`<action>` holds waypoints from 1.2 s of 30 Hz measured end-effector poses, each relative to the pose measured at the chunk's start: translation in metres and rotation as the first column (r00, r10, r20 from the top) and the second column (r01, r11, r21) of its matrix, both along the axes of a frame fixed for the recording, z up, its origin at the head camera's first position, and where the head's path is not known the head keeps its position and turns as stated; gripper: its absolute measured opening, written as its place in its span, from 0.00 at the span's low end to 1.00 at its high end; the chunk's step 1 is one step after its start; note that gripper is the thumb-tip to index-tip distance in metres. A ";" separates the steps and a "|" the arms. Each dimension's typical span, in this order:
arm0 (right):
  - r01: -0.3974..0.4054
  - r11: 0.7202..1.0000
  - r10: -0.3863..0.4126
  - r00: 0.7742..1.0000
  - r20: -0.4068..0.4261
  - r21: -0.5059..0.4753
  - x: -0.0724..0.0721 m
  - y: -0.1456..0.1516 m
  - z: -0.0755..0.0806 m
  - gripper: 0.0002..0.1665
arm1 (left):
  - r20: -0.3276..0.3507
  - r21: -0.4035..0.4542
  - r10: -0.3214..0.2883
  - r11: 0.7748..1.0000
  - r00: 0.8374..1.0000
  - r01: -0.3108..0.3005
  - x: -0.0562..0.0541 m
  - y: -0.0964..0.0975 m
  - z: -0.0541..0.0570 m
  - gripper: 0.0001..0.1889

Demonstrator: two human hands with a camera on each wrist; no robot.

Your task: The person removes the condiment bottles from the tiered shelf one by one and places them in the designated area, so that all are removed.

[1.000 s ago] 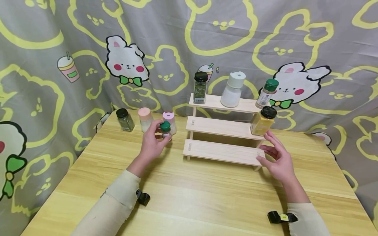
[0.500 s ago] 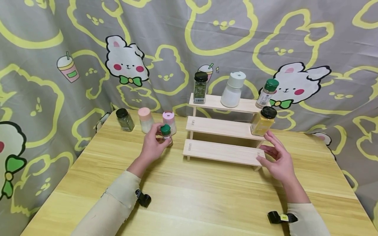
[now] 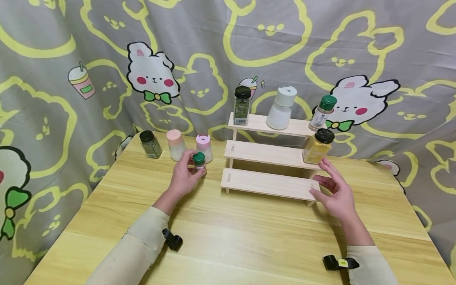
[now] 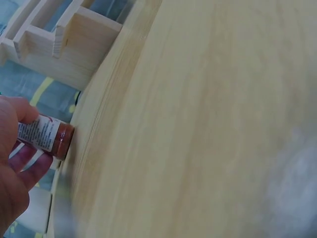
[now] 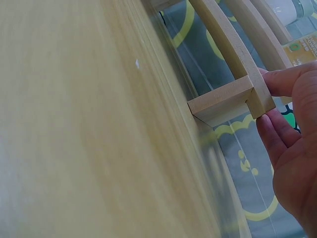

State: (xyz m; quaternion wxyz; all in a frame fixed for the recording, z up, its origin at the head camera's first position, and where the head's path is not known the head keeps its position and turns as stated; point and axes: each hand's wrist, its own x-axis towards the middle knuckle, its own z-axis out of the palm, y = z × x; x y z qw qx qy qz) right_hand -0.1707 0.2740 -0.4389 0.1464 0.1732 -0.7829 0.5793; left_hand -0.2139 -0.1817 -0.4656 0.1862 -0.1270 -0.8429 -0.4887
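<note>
Holding a small green-capped spice jar (image 3: pixel 199 163), the left hand (image 3: pixel 182 178) wraps its fingers around it just above the wooden table (image 3: pixel 228 237). At 3 o'clock from the jar, the right hand (image 3: pixel 336 194) rests loose fingers on the end of the stepped wooden rack (image 3: pixel 267 184). Farther back, at 12 o'clock, a pink-capped shaker (image 3: pixel 204 147) stands on the table.

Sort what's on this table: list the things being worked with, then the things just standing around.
In hand:
small green-capped jar, held by left hand
wooden tiered rack, right hand touching its end

Standing about:
dark-capped jar
peach-capped jar
pink-capped jar
yellow spice jar
</note>
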 end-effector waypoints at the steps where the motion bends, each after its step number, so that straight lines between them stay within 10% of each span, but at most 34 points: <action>1: 0.001 1.000 -0.001 1.000 0.000 0.000 0.000 0.000 0.000 0.47 | 0.000 -0.001 -0.001 1.000 1.000 0.001 0.000 0.000 0.000 0.31; 19: -0.004 1.000 0.004 1.000 -0.002 -0.010 0.001 0.002 -0.003 0.48 | 0.063 0.018 0.075 0.997 0.995 -0.076 0.001 0.002 0.009 0.44; 36: 0.004 1.000 -0.004 1.000 -0.007 0.013 0.000 0.003 -0.002 0.47 | -0.244 -0.121 0.135 0.978 0.960 -0.168 0.010 0.013 0.041 0.37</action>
